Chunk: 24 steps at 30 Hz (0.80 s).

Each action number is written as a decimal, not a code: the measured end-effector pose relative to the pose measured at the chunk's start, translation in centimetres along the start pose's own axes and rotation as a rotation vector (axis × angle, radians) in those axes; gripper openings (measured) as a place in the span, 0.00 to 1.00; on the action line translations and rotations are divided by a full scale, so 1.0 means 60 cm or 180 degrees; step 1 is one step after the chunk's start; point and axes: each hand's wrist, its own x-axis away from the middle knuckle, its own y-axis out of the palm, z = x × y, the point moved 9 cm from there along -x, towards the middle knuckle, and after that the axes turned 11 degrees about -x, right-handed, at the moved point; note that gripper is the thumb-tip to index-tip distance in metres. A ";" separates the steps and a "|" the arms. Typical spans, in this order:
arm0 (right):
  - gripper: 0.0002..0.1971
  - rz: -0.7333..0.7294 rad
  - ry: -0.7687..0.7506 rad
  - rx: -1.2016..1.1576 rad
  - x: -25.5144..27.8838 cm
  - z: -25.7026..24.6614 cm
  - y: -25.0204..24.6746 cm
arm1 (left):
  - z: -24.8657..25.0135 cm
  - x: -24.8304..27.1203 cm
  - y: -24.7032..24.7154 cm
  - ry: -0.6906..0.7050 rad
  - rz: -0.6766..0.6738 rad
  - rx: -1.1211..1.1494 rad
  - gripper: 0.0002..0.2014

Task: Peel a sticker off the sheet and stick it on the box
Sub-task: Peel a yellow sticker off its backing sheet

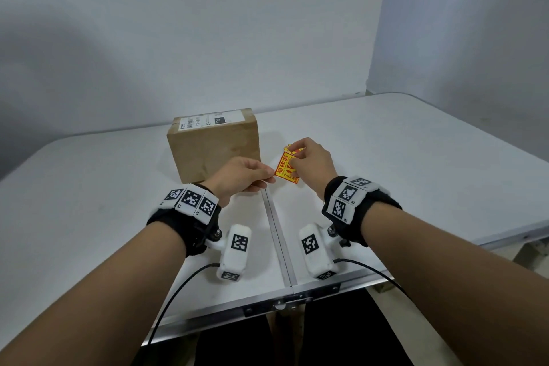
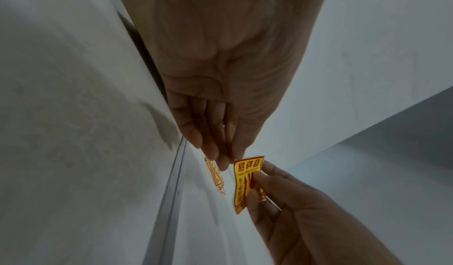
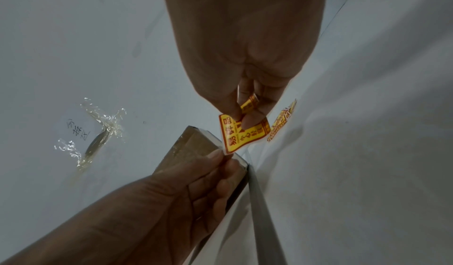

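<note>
White folding table (centre seam), plain walls

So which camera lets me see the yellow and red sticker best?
The left wrist view: the sticker faces the camera, with only the right hand's thumb covering part of it. In the right wrist view, fingers cover its middle and the print looks upside down. In the head view it is small and half hidden behind the right hand.
</note>
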 end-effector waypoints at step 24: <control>0.17 -0.0133 -0.0730 0.0807 -0.004 -0.032 0.004 | 0.010 0.010 0.000 0.0031 -0.0002 0.0054 0.04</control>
